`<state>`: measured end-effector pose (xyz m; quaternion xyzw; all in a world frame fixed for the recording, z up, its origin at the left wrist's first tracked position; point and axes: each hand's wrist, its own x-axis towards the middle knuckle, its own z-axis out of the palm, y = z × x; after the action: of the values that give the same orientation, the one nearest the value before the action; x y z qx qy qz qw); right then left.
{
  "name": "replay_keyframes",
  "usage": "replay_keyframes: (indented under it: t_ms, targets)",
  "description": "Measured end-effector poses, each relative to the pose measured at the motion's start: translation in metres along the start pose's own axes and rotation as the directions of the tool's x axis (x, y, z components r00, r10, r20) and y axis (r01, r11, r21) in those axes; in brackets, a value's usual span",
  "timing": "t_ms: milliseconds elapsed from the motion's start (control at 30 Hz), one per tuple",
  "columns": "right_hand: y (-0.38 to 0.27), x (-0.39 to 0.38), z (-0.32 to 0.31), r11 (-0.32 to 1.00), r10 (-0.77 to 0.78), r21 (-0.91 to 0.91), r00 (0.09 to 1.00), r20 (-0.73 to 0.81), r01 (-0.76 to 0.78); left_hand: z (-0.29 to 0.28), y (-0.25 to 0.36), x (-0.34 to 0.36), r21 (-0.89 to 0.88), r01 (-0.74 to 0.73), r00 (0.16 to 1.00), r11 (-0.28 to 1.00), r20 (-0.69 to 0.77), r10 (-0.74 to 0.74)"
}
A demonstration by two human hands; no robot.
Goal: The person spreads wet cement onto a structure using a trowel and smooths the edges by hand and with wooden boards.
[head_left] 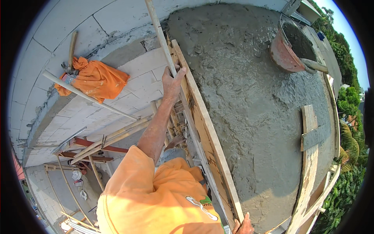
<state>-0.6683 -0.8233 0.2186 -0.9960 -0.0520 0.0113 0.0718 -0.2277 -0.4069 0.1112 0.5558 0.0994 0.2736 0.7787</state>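
My left hand (172, 82) is closed around the lower end of a thin wooden batten (159, 33), against the far end of a long wooden edge board (208, 124). This board runs along the left side of a slab of wet grey concrete (249, 105). At the board's near end, my right hand (244, 226) grips it, partly cut off by the lower edge of the picture. Rough, lumpy concrete covers the far part; it looks smoother on the right. A reddish mortar-stained bucket (281, 52) lies tilted on the concrete at the far right.
A long plank (307, 175) with a short crosspiece lies at right. Left of the board is a drop with wooden poles (117, 136) and a red beam (83, 142). An orange cloth (102, 80) and a hammer (71, 50) rest on the block wall ledge.
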Motion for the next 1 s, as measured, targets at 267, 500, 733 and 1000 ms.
replay_keyframes:
  t_ms: [267, 500, 733, 1000]
  targets:
    - [-0.006, 0.011, 0.006, 1.0, -0.015, -0.007, 1.0, 0.003, 0.015, -0.008, 0.003, -0.004, -0.018, 0.042, 0.999, 0.999, 0.007, -0.042]
    - [-0.01, 0.021, 0.01, 1.0, -0.026, -0.016, 1.0, -0.002, 0.026, -0.004, 0.002, 0.0, -0.025, 0.0, 1.0, 1.0, -0.016, 0.0]
    - [-0.014, 0.03, 0.014, 0.999, -0.032, -0.022, 0.999, -0.006, 0.032, -0.005, 0.003, 0.002, 0.071, 0.05, 0.999, 0.996, -0.016, -0.049]
    - [-0.021, 0.045, 0.023, 0.998, -0.061, -0.027, 0.998, -0.024, 0.061, -0.003, 0.013, 0.031, 0.072, 0.066, 0.996, 0.995, -0.065, -0.061]
